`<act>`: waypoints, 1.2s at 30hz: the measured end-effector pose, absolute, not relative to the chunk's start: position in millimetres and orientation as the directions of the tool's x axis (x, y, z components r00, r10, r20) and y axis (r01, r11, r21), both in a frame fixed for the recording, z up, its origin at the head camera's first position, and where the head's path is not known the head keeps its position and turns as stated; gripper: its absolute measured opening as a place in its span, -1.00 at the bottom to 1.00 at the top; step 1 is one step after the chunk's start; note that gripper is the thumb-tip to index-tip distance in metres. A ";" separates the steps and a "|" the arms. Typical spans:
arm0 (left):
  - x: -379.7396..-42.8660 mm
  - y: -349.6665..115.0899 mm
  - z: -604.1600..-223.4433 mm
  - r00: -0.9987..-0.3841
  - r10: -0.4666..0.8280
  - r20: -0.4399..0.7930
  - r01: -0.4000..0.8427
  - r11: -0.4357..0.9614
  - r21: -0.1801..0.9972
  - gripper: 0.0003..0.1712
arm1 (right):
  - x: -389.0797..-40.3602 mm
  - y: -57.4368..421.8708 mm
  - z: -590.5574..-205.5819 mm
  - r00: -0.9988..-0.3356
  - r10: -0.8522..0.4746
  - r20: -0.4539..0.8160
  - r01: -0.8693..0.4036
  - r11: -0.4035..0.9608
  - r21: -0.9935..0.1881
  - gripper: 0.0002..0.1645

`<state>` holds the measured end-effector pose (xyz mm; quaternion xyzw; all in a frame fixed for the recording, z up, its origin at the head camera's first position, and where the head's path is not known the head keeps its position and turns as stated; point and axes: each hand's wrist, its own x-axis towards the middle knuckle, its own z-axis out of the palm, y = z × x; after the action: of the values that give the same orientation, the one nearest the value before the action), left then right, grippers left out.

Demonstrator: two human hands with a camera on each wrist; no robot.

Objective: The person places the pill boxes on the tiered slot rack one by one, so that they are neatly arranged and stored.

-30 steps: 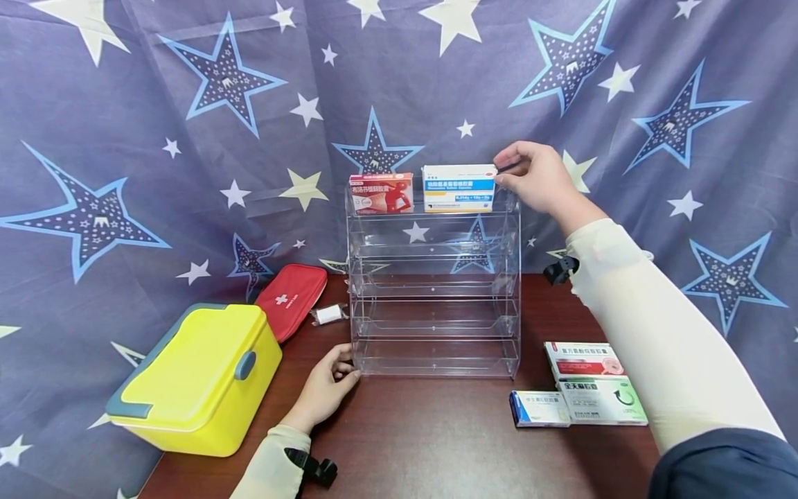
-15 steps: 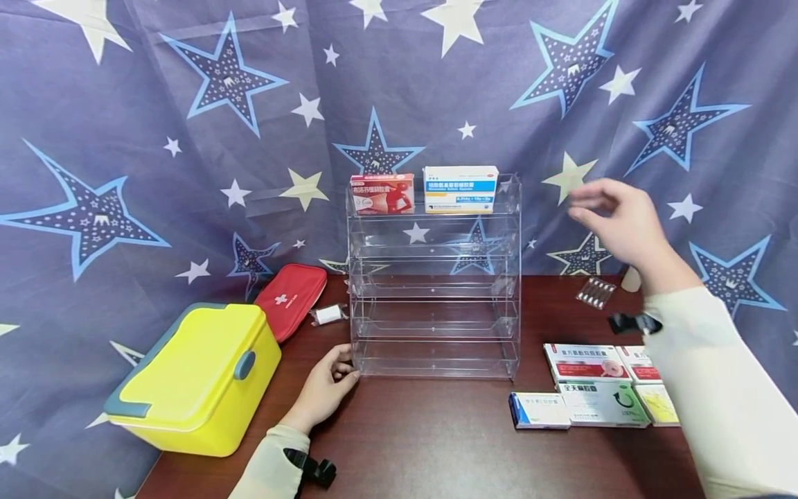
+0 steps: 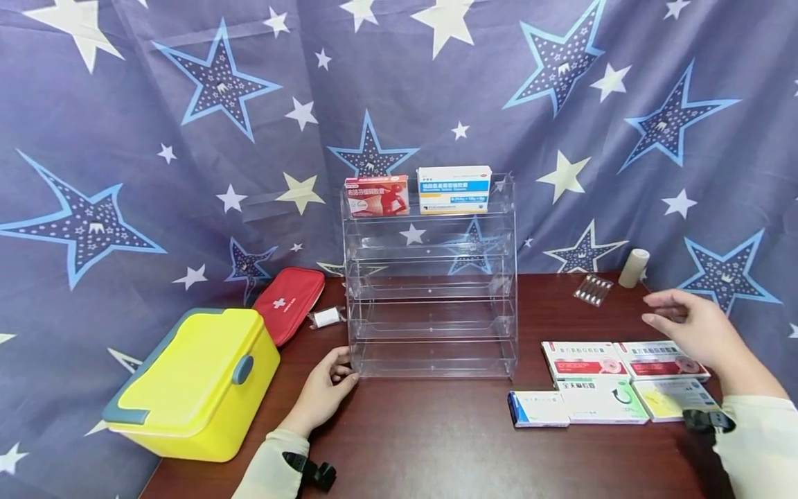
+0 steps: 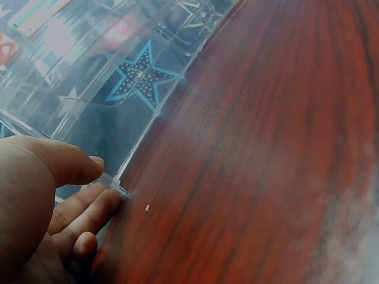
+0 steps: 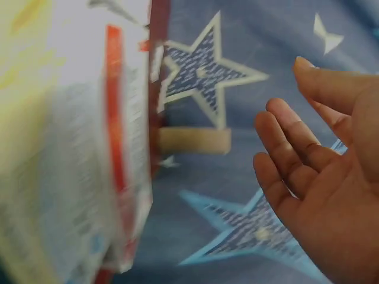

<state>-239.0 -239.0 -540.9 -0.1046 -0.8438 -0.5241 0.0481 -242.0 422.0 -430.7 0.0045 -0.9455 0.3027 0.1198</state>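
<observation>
1. A red-brown bench (image 3: 430, 443) bore a clear tiered rack (image 3: 430, 367), standing upright.
2. A yellow case (image 3: 196, 378) sat left of the rack.
3. A person's left hand (image 3: 324, 390) gripped the rack's lower left corner between thumb and fingers; the right hand (image 3: 697, 333) hovered near five flat cartons (image 3: 598, 404), fingers loose, holding nothing.
4. A blue-and-white carton (image 3: 454, 190) and a smaller red carton (image 3: 377, 197) stood apart on the rack's top tier.

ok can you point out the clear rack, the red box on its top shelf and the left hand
Clear rack (image 3: 430, 291): head view, front lip of a middle shelf.
Red box (image 3: 377, 197): head view, middle of its front face.
Left hand (image 3: 320, 391): head view, back of the hand.
</observation>
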 end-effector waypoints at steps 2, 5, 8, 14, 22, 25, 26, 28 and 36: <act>-238.7 -238.5 -541.2 -0.974 0.123 0.190 0.224 0.425 0.877 -0.47 | -237.7 433.9 -444.5 -0.979 0.086 0.184 -0.042 0.802 -0.596 -0.44; -238.6 -237.5 -541.4 -0.974 0.120 0.192 0.225 0.425 0.877 -0.46 | -232.4 450.5 -463.7 -0.984 0.107 0.141 -0.003 0.788 -0.615 -0.37; -237.3 -237.6 -540.7 -0.975 0.118 0.189 0.222 0.427 0.876 -0.46 | -226.7 463.4 -479.6 -0.986 0.110 0.125 0.012 0.798 -0.603 -0.35; -236.4 -236.8 -541.7 -0.971 0.115 0.210 0.239 0.424 0.873 -0.43 | -218.2 480.1 -497.4 -0.985 0.127 0.116 0.041 0.829 -0.558 -0.31; -235.6 -238.6 -540.0 -0.975 0.117 0.187 0.219 0.424 0.879 -0.45 | -216.0 489.8 -511.6 -0.985 0.149 0.088 0.077 0.834 -0.547 -0.15; -236.4 -239.0 -541.4 -0.975 0.116 0.189 0.221 0.427 0.877 -0.45 | -215.7 490.9 -514.2 -0.985 0.149 0.085 0.079 0.834 -0.546 -0.08; -236.8 -239.0 -542.1 -0.975 0.115 0.190 0.221 0.427 0.877 -0.45 | -215.7 491.1 -514.5 -0.986 0.148 0.081 0.081 0.835 -0.544 -0.06; -237.3 -238.6 -542.9 -0.976 0.112 0.188 0.218 0.429 0.877 -0.45 | -216.0 492.1 -515.0 -0.987 0.140 0.072 0.080 0.842 -0.534 -0.02; -233.1 -233.0 -535.4 -0.976 0.088 0.199 0.218 0.442 0.870 -0.45 | -217.6 497.0 -515.4 -0.990 0.116 0.084 0.061 0.871 -0.487 -0.03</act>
<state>-233.1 -233.0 -535.4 -0.0903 -0.8467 -0.5206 0.0621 -217.6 497.0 -515.4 -0.0457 -0.9657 0.2497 0.0553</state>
